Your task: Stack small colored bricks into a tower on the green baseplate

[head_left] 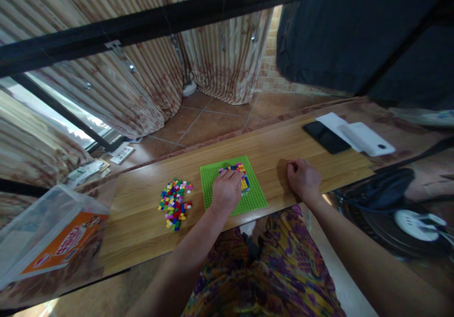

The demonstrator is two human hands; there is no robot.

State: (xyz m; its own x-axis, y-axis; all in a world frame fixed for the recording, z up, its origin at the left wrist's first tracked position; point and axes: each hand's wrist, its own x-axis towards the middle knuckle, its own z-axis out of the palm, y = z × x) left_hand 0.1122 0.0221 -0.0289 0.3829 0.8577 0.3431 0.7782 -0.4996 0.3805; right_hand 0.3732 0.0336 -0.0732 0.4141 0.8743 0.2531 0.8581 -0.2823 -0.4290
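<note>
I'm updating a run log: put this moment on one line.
left hand: over toy bricks on green studded baseplate | right hand: curled, right of baseplate | loose bricks: left of baseplate

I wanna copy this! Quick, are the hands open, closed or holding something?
Left hand: over the bricks on the green board; can't tell whether it's holding one.
Right hand: loosely curled closed, nothing showing in it.

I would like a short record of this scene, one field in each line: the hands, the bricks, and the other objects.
Left hand: over green baseplate, at its coloured bricks; grip hidden
Right hand: curled, at wooden tabletop, right of baseplate
Loose bricks: mixed colours, left of baseplate
Right end: black phone
Left end: translucent container, orange label
</note>
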